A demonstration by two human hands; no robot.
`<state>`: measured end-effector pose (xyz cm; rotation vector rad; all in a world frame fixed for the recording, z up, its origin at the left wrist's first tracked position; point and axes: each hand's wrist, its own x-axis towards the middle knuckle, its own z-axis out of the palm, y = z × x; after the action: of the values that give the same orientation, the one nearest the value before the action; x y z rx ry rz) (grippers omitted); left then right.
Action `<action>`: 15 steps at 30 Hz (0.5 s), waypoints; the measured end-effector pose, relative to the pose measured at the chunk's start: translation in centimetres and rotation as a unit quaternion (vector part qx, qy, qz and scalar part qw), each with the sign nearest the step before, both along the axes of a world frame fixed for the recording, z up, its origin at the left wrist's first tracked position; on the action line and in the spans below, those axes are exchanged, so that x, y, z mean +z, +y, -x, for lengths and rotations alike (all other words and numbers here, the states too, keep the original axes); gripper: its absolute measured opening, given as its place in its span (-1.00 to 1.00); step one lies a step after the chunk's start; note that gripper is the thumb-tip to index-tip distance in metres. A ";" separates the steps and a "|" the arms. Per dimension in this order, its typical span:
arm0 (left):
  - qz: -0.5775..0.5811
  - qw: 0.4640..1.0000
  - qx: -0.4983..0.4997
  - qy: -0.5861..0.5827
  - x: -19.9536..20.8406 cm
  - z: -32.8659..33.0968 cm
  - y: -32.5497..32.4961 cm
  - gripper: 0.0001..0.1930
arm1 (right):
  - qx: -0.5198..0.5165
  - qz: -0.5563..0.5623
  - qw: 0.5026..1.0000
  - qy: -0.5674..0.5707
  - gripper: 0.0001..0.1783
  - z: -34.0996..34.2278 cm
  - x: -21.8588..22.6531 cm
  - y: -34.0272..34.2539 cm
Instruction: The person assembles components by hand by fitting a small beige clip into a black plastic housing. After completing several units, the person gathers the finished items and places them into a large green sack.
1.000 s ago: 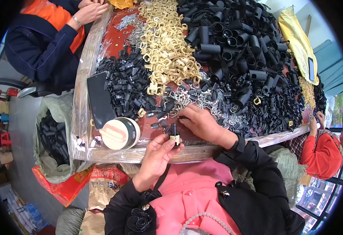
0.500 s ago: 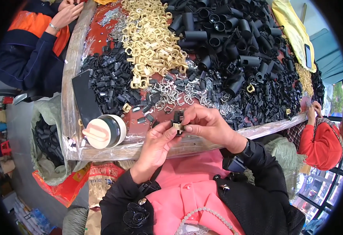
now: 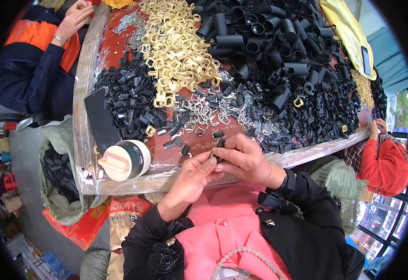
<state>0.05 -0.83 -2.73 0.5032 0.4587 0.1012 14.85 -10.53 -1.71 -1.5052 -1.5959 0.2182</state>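
Both my hands meet just above the table's near edge, around a small black plastic part (image 3: 221,143) that my fingers largely cover. My left hand (image 3: 189,183) has thumb and fingers pinched together at its lower side. From the right, the curled fingers of my right hand (image 3: 246,161) press on its top and side. The part's finer shape is hidden. Just beyond my fingertips, small black pieces (image 3: 185,149) lie loose on the red tabletop (image 3: 204,139), near a scatter of bent silvery metal clips (image 3: 199,112).
Beige plastic clips (image 3: 180,51) and black tubular housings (image 3: 260,42) are heaped farther back. A lidded jar (image 3: 124,161) and a dark flat phone-like slab (image 3: 100,119) rest at the left. A sack of black parts (image 3: 59,163) stands beside the table. Co-workers sit left and right.
My right hand has shifted down slightly and its fingers have closed farther over the black part. The beige piece seen on it before is now out of sight.
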 end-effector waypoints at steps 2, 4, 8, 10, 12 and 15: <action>0.004 1.000 -0.022 -0.013 -0.1 0.0 -0.2 -0.69 | -0.002 -0.014 0.999 -0.038 -0.62 0.0 -0.2 -0.2; 0.001 1.000 -0.025 -0.002 0.5 -0.1 -0.3 -0.68 | 0.015 -0.021 0.999 -0.037 -0.65 0.1 -0.3 -0.3; -0.034 0.999 -0.026 0.019 0.4 0.0 0.3 -0.69 | -0.037 -0.034 0.995 -0.091 -0.70 -1.9 0.3 -1.4; -0.092 0.995 -0.027 0.023 0.0 0.4 0.8 -0.72 | -0.121 -0.034 0.979 -0.158 -0.67 -4.5 0.5 -1.8; -0.105 0.993 -0.040 0.030 0.0 0.4 1.1 -0.72 | -0.204 -0.003 0.947 -0.248 -0.61 -8.6 1.0 -2.6; -0.126 0.989 -0.061 0.044 -0.2 0.3 1.4 -0.70 | -0.210 0.166 0.904 -0.334 -0.57 -11.6 3.4 -3.9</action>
<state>-0.21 0.60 -2.90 0.7860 0.5027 0.0196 26.41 -14.39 1.68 -2.3234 -1.7409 -0.3262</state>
